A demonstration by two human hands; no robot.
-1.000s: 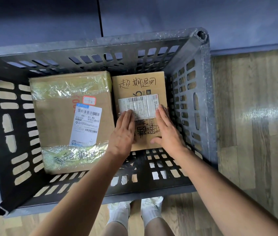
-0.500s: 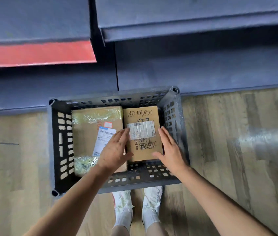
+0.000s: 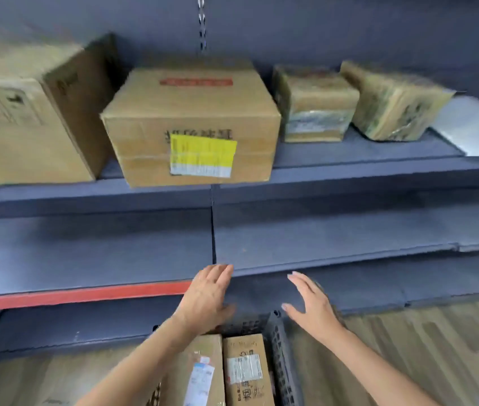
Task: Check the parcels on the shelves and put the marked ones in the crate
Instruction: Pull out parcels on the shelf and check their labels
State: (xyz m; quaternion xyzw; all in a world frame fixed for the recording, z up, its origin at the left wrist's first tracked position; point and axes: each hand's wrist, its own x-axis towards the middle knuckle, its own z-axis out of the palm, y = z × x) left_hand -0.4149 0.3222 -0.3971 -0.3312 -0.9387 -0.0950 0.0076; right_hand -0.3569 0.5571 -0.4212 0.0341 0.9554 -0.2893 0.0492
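Observation:
The dark plastic crate (image 3: pixel 280 356) stands on the floor at the bottom centre, holding two cardboard parcels: a larger one (image 3: pixel 203 373) on the left and a smaller one (image 3: pixel 245 369) with a white label and handwriting on the right. My left hand (image 3: pixel 207 297) and my right hand (image 3: pixel 310 306) hover above the crate, both with fingers spread and holding nothing. On the upper shelf sits a cardboard box (image 3: pixel 191 124) with a yellow label and black handwriting on its front. A big box (image 3: pixel 27 112) stands left of it, and two tape-wrapped parcels (image 3: pixel 315 104) (image 3: pixel 390 104) lie to its right.
Dark blue shelving fills the view; the middle shelf (image 3: pixel 320 235) carries no parcels. A red strip (image 3: pixel 71 294) runs along one shelf edge on the left. A white soft bag (image 3: pixel 478 127) lies at the upper shelf's right end. Wooden floor (image 3: pixel 422 347) extends right of the crate.
Both hands have lifted off the smaller parcel in the crate and risen above it. My view has swung up from the crate to the shelves.

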